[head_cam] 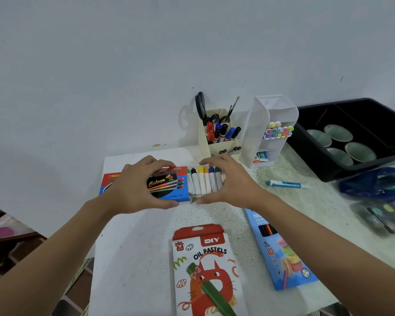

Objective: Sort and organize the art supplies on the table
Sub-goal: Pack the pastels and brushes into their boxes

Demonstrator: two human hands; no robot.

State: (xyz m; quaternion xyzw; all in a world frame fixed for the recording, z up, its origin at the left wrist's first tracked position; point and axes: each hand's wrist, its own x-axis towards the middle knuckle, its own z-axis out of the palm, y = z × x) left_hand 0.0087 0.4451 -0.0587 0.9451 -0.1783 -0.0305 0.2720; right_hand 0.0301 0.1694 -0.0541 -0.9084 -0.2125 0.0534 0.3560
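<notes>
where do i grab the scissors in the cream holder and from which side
Take the scissors by their black handle loops, coming down from above. They stand blades-down at the back of the cream holder, so only the handles show above its rim. A straight upward pull should probably clear the markers standing in front of them.

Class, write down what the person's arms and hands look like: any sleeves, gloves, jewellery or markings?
The left arm and right arm are bare, with no sleeves in view. The left hand and right hand wear no gloves; no rings, watch, bracelet or markings show.
</notes>
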